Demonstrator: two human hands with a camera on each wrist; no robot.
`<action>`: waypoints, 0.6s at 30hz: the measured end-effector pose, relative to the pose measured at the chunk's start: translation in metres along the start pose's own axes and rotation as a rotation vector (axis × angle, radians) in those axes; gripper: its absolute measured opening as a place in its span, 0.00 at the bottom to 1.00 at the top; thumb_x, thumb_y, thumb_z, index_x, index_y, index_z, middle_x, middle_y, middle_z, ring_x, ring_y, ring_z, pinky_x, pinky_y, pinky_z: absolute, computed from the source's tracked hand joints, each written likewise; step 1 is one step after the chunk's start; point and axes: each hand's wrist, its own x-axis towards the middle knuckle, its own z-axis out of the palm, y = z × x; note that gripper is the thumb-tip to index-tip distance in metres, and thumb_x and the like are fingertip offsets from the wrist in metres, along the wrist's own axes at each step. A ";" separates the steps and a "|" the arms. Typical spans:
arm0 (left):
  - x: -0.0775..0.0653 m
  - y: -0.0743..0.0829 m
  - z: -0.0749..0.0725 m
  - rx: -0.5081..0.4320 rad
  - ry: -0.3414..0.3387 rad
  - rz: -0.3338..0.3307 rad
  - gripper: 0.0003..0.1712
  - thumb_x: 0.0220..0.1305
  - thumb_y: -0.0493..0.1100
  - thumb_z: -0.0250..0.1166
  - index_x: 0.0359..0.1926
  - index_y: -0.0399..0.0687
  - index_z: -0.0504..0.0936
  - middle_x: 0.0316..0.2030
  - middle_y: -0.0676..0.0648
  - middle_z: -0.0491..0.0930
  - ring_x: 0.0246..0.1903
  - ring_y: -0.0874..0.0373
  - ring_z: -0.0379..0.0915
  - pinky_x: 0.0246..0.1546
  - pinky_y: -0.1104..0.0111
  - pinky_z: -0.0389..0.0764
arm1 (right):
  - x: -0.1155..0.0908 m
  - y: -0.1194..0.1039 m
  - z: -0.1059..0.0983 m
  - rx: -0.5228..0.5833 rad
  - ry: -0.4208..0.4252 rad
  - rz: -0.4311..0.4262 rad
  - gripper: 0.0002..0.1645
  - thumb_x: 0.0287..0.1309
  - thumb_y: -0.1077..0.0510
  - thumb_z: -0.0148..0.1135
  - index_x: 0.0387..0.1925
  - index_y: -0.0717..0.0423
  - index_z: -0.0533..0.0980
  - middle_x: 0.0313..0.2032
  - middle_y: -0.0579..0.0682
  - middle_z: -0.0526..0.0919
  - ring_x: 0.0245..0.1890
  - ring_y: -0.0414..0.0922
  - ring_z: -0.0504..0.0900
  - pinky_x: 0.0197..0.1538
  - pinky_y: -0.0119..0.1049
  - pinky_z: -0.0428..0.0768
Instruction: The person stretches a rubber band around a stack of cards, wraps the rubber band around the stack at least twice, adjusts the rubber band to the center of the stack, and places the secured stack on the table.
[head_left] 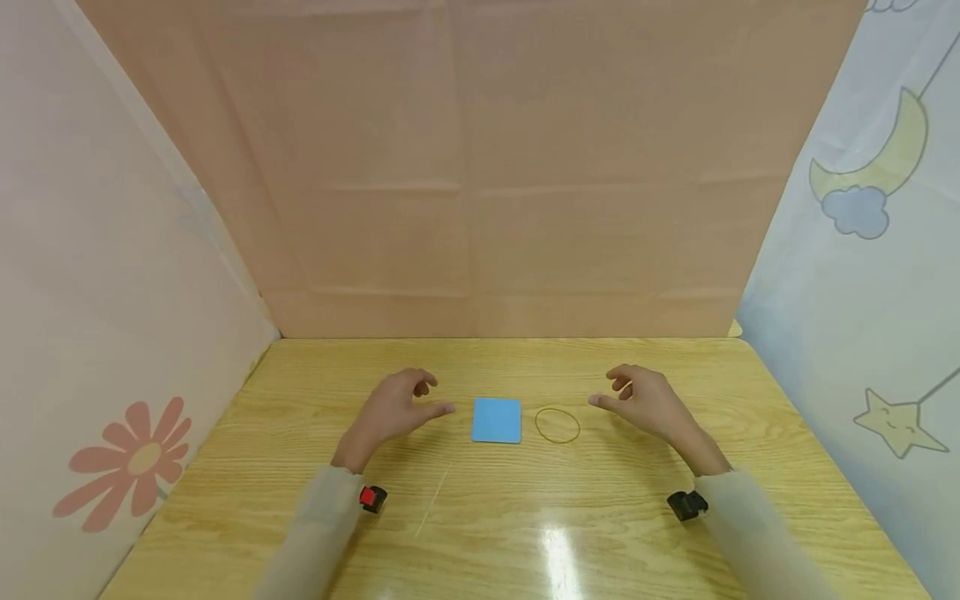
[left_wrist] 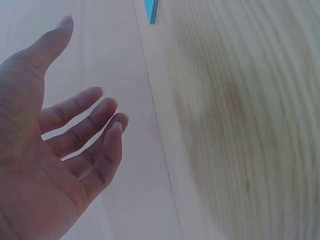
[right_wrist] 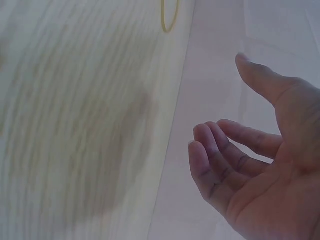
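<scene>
A light blue, flat square with slightly rounded corners, apparently card or paper, (head_left: 497, 420) lies near the middle of a pale yellow wood-grain table (head_left: 262, 467). Just to its right, not touching it, lies a thin, ochre-yellow oval loop that looks like a rubber band (head_left: 536, 422).

I judge the square to be light and fairly stiff. Its edge, caught at the top of the left wrist view, shows fine dark and pale lines, so I take it for a stack of thin sheets that could slide apart if pushed from one side. I would take hold of it by its left and right edges, squeezing evenly. The loop should be almost weightless, soft and stretchy; I would pinch its right side, nearest the right hand, since so fine a strand could be awkward to lift off the wood.

The square's upper face is one even blue, with no marking that I can make out. The loop lies flat and untwisted, bare wood showing through it.

My left hand (head_left: 397, 407) is left of the square, my right hand (head_left: 642, 404) right of the loop. Both hold nothing: thumbs well apart from loosely bent fingers, leaving wide gaps.
</scene>
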 end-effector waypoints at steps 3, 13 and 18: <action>0.002 0.004 0.005 -0.007 -0.011 0.008 0.40 0.62 0.69 0.72 0.61 0.43 0.84 0.47 0.43 0.86 0.45 0.51 0.80 0.47 0.56 0.85 | 0.001 -0.001 0.008 0.020 -0.016 -0.016 0.41 0.65 0.39 0.72 0.64 0.68 0.76 0.52 0.65 0.86 0.45 0.51 0.86 0.45 0.47 0.87; 0.007 0.014 0.019 -0.095 -0.065 0.052 0.37 0.64 0.60 0.75 0.61 0.36 0.83 0.50 0.39 0.85 0.48 0.46 0.79 0.50 0.54 0.84 | 0.007 -0.006 0.026 0.033 -0.089 -0.043 0.35 0.64 0.44 0.74 0.58 0.70 0.79 0.46 0.60 0.87 0.44 0.50 0.85 0.47 0.47 0.87; 0.007 0.017 0.023 -0.072 -0.095 0.045 0.37 0.64 0.60 0.75 0.61 0.37 0.83 0.54 0.39 0.85 0.53 0.46 0.79 0.55 0.52 0.84 | 0.007 -0.009 0.033 0.035 -0.126 -0.036 0.26 0.66 0.51 0.72 0.55 0.68 0.81 0.43 0.57 0.87 0.43 0.49 0.85 0.47 0.47 0.86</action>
